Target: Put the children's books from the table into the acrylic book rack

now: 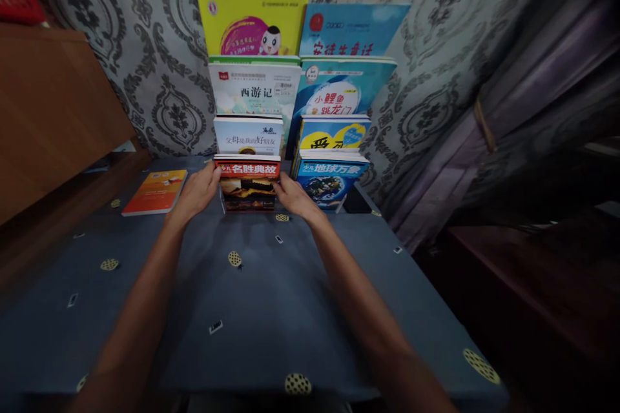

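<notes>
My left hand [198,192] grips the left edge of a dark book with a red title band [249,186]. At its right edge, the fingers of my right hand [294,196] are closed on the same book. It stands upright at the front of the left column of books. Just behind it rise a pale blue book [248,132], a white book [254,91] and a tall yellow-green book [254,20]. Right of my right hand stands a blue book with a globe on its cover [329,184]. Whatever supports the books is mostly hidden.
Behind the globe book stand a yellow and blue book [334,134] and two taller blue books. An orange book [155,192] lies flat on the patterned tablecloth [261,322] at left. A wooden cabinet [58,103] borders the left; a tied curtain [460,135] hangs at right.
</notes>
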Available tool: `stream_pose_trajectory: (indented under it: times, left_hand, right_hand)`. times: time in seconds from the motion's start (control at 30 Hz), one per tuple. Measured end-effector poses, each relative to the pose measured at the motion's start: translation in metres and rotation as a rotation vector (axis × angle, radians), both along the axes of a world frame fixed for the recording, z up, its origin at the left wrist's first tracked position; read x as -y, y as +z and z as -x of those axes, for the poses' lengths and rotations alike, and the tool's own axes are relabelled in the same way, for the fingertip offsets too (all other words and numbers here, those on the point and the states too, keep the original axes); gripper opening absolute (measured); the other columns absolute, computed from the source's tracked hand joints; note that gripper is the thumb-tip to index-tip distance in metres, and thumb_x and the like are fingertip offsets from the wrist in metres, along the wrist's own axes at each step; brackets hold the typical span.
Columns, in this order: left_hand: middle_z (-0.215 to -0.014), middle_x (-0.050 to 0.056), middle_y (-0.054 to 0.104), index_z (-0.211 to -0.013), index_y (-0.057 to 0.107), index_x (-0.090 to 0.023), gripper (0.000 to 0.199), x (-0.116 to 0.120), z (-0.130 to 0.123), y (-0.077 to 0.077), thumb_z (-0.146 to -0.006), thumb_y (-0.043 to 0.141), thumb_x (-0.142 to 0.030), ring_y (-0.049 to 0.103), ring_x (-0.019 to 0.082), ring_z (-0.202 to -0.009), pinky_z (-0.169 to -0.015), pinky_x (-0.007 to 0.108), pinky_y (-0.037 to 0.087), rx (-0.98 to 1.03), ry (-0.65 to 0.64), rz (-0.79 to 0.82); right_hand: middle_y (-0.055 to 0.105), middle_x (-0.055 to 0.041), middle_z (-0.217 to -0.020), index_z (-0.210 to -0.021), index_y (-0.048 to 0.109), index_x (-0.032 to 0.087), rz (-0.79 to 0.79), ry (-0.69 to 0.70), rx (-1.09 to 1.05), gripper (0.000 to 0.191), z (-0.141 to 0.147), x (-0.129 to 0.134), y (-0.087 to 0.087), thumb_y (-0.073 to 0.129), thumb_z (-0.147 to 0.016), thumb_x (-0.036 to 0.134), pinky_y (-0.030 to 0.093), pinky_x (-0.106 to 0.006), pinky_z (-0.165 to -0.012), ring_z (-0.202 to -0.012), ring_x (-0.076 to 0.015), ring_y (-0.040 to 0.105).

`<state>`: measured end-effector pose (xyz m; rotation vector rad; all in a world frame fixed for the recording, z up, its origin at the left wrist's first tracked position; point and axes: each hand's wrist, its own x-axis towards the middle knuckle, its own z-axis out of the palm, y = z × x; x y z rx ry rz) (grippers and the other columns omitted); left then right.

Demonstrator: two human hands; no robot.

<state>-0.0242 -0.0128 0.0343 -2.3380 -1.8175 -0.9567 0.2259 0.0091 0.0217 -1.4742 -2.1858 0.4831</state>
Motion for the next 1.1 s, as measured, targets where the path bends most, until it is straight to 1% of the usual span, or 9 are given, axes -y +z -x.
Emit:
stream_pose_trajectory:
  times: [0.2,0.3,0.43,0.5,0.6,0.77,0.93,1.1]
  left_hand:
    - [-0.093,0.010,0.068,-0.099,0.055,-0.021,0.040,-0.0017,0.0050,0.0003,-0.099,0.025,-0.046,0.065,0.026,-0.092,-0.082,0.035,0.047,0.047,-0.052,0.021]
    - [-0.093,0.009,0.069,-0.100,0.056,-0.022,0.041,-0.0022,0.0071,0.0007,-0.099,0.025,-0.049,0.064,0.026,-0.092,-0.082,0.034,0.047,0.055,-0.068,0.043]
    - [-0.094,0.009,0.069,-0.100,0.057,-0.021,0.043,-0.0017,0.0072,0.0022,-0.099,0.026,-0.050,0.064,0.026,-0.090,-0.081,0.034,0.047,0.073,-0.065,0.059]
    - [-0.095,0.009,0.069,-0.100,0.056,-0.021,0.043,-0.0010,0.0065,0.0031,-0.099,0.026,-0.051,0.064,0.026,-0.091,-0.080,0.035,0.047,0.076,-0.065,0.062]
    - [-0.095,0.009,0.070,-0.101,0.056,-0.021,0.043,0.0005,0.0051,0.0042,-0.099,0.026,-0.051,0.065,0.026,-0.092,-0.081,0.035,0.047,0.072,-0.054,0.065]
    - [-0.099,0.010,0.070,-0.105,0.056,-0.020,0.043,0.0009,0.0037,0.0036,-0.098,0.027,-0.051,0.065,0.027,-0.094,-0.081,0.036,0.048,0.083,-0.063,0.066]
    - [-0.095,0.010,0.069,-0.102,0.054,-0.020,0.040,-0.0017,0.0045,0.0005,-0.098,0.027,-0.050,0.065,0.028,-0.091,-0.077,0.036,0.048,0.073,-0.061,0.059]
    - [-0.094,0.011,0.069,-0.103,0.054,-0.020,0.037,-0.0015,0.0032,-0.0011,-0.099,0.027,-0.046,0.066,0.029,-0.091,-0.079,0.039,0.049,0.058,-0.029,0.048]
  right_hand:
    - [0.071,-0.0134,-0.115,-0.120,0.054,0.016,-0.024,0.015,-0.011,0.026,-0.0011,-0.0003,-0.0003,0.040,-0.100,0.021,0.047,-0.032,-0.088,-0.111,-0.0269,0.065]
    - [0.070,-0.0143,-0.117,-0.123,0.053,0.015,-0.018,0.024,-0.024,0.027,-0.0014,0.0004,0.0002,0.040,-0.100,0.021,0.047,-0.032,-0.090,-0.114,-0.0268,0.064]
    - [0.068,-0.0142,-0.122,-0.126,0.051,0.015,-0.002,0.030,-0.057,0.029,-0.0015,0.0004,0.0002,0.040,-0.099,0.021,0.046,-0.033,-0.095,-0.117,-0.0255,0.062]
    - [0.067,-0.0126,-0.123,-0.127,0.050,0.016,0.001,0.037,-0.074,0.030,-0.0017,-0.0001,-0.0002,0.040,-0.099,0.021,0.046,-0.033,-0.095,-0.117,-0.0245,0.062]
    - [0.066,-0.0127,-0.125,-0.128,0.050,0.016,-0.013,0.041,-0.089,0.032,-0.0021,-0.0009,-0.0008,0.040,-0.098,0.020,0.046,-0.033,-0.095,-0.119,-0.0245,0.061]
    - [0.068,-0.0127,-0.120,-0.125,0.050,0.016,-0.026,0.031,-0.066,0.029,-0.0009,0.0002,0.0007,0.039,-0.098,0.019,0.046,-0.032,-0.093,-0.118,-0.0251,0.061]
    - [0.068,-0.0146,-0.120,-0.122,0.049,0.015,-0.021,0.025,-0.038,0.025,0.0015,0.0036,0.0040,0.038,-0.100,0.020,0.046,-0.031,-0.092,-0.118,-0.0261,0.062]
    - [0.069,-0.0138,-0.121,-0.128,0.046,0.017,0.002,0.027,-0.045,0.029,0.0032,0.0068,0.0061,0.035,-0.100,0.019,0.046,-0.032,-0.092,-0.122,-0.0270,0.060]
